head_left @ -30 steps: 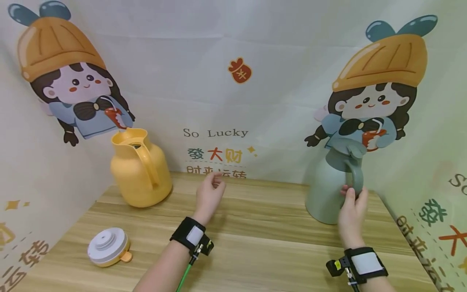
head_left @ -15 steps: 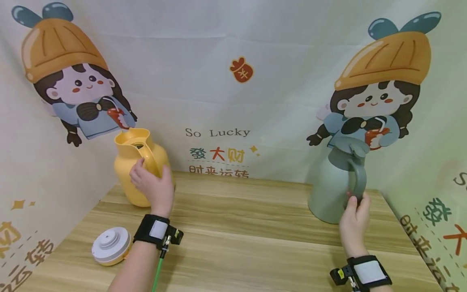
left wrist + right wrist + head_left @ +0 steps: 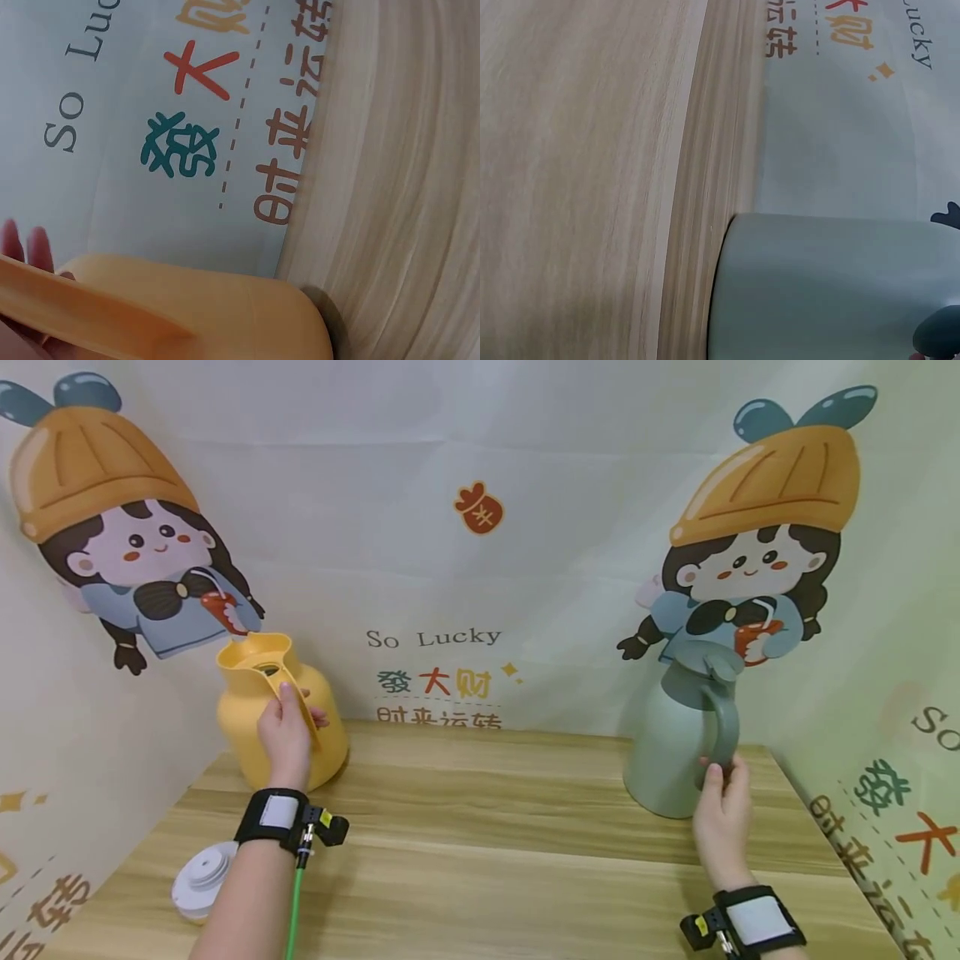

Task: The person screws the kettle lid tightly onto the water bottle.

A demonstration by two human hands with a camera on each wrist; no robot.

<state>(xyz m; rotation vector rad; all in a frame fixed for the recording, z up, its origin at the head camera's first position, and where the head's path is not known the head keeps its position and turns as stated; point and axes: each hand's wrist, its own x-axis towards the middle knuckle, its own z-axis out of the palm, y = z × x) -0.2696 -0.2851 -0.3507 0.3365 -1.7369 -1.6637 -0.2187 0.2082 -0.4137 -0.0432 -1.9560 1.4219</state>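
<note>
On the left of the head view stands a yellow thermos jug (image 3: 330, 743), its top uncovered. My left hand (image 3: 287, 739) grips its handle, with fingertips showing past the far side. The left wrist view shows the handle (image 3: 90, 311) close up, with fingers (image 3: 39, 247) behind it. To the right, a grey-green thermos jug (image 3: 663, 760) stands upright with its darker lid (image 3: 701, 664) on. My right hand (image 3: 723, 814) holds the lower end of that jug's handle (image 3: 726, 727). In the right wrist view the jug's body (image 3: 817, 285) fills the lower right.
A round white and yellow lid (image 3: 198, 881) lies on the wooden table (image 3: 480, 843) at the front left, partly hidden by my left forearm. A printed cloth backdrop (image 3: 420, 527) rises behind and on both sides. A green cable (image 3: 295, 902) trails from the left wrist.
My left hand has moved left from mid-table to the yellow thermos jug and taken hold of its handle. The right hand stays at the grey-green jug's handle. The head view has shifted slightly.
</note>
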